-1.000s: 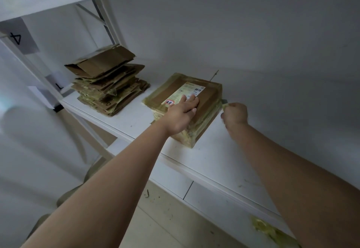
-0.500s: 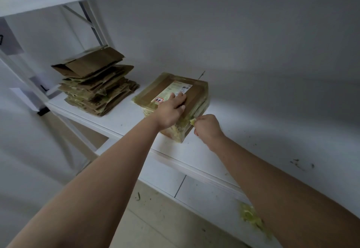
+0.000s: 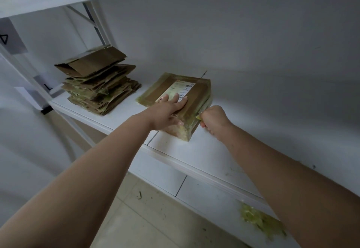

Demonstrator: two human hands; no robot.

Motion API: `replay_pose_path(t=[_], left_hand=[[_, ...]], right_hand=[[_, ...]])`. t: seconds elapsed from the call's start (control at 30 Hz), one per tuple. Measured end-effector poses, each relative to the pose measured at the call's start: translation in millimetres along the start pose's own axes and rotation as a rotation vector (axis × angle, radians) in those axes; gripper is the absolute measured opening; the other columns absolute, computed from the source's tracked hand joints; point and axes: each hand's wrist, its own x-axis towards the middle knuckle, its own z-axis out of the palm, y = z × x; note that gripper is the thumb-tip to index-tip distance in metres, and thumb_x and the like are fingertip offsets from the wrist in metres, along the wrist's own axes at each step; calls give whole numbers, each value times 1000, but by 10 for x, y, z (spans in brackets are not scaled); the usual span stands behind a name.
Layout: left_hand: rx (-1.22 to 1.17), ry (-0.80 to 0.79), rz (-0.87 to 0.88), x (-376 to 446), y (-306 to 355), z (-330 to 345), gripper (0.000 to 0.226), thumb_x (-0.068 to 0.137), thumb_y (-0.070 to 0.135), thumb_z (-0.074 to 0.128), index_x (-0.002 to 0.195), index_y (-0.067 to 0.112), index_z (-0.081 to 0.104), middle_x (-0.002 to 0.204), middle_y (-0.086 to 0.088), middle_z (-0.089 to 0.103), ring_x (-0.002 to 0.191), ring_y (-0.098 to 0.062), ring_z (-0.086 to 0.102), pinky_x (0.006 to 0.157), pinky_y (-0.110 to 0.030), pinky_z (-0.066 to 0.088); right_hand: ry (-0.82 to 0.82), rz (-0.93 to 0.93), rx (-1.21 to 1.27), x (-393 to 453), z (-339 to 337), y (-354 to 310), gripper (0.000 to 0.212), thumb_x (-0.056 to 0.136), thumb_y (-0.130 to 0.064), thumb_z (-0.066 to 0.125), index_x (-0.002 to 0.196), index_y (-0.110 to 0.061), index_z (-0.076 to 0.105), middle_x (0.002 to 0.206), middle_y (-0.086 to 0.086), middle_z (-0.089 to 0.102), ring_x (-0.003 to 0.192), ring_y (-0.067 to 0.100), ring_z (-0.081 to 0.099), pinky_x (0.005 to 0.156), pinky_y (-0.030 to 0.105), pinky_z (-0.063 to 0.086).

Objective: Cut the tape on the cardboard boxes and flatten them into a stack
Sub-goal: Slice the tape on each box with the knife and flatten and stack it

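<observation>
A flat cardboard box [image 3: 176, 99], wrapped in yellowish tape with a white label on top, is lying on the white shelf [image 3: 204, 150] near its front edge. The left hand [image 3: 169, 109] is pressing down on it, fingers straight, grip released. The right hand [image 3: 213, 120] is clenching something small and yellow-green at the box's right edge. A stack of flattened boxes [image 3: 97, 86] is sitting well to the left.

My right hand [image 3: 213, 120] is curled around something yellowish at the taped box's [image 3: 196, 91] right edge, but my fist hides nearly all of it, so I cannot tell what tool it is. My left hand [image 3: 169, 109] covers the lower part of the shipping label [image 3: 182, 89], whose print is too small to read. The heap of yellow-green scraps [image 3: 259, 219] is blurred, partly behind my right forearm.
</observation>
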Motion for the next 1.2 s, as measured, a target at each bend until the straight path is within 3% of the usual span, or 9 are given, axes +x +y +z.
replay_pose_path(t=[0.1,0.23,0.43,0.57,0.63,0.73,0.9,1.1,1.2], left_hand=[[0,22,9,93,94,-52,68,99,21,51,154,29,12,162,-2,6,148,-34,6,118,-45,16],[295,128,-7,131,171,-62,62,98,46,41,153,35,15,160,4,17,144,-29,26,106,-40,36],[350,162,-39,178,173,-31,61,98,46,41,152,36,15,158,5,25,137,-27,38,98,-42,44],[385,181,-63,212,212,-8,58,101,41,41,152,35,15,156,2,29,131,-28,45,93,-42,45],[400,186,-69,233,264,-6,59,100,45,40,153,32,16,151,0,37,123,-28,50,80,-37,44],[402,207,-114,299,305,22,59,100,43,43,152,32,18,141,-2,46,112,-29,56,70,-36,41],[402,247,-205,417,556,35,56,102,37,43,151,32,17,138,-3,49,110,-32,58,66,-35,41],[395,231,-218,474,625,28,57,102,40,42,152,34,15,143,-3,46,114,-33,56,70,-35,40],[390,244,-210,465,607,64,57,102,41,40,152,34,15,147,-2,43,114,-33,56,70,-36,40]], right_hand=[[46,31,-5,73,-115,15,20,83,-4,44,63,-8,47,43,4,46,36,17,32,33,10,22],[46,-31,6,142,-118,162,19,86,-5,51,67,-8,51,52,6,43,43,19,34,40,18,25],[22,-62,-29,72,-143,174,25,82,2,47,60,-10,42,52,5,34,44,19,28,40,17,22],[-4,-83,-52,-24,-159,200,10,85,-2,48,77,-8,51,58,5,39,47,17,31,40,16,26],[-51,-117,-74,-84,-159,240,10,87,-2,46,86,-3,56,61,4,40,51,14,35,45,19,31],[-22,-104,-13,-127,-192,298,15,87,-1,50,86,4,63,58,6,37,47,15,28,37,12,23],[28,-162,-89,-193,-401,348,17,87,-7,48,76,-5,60,55,9,50,48,21,42,45,22,34],[78,-284,-328,-337,-334,696,8,94,-16,40,102,-14,40,69,7,61,62,32,65,62,41,55],[186,-396,-476,-372,-318,823,15,94,-17,41,107,-10,37,73,5,58,65,32,60,61,36,48]])
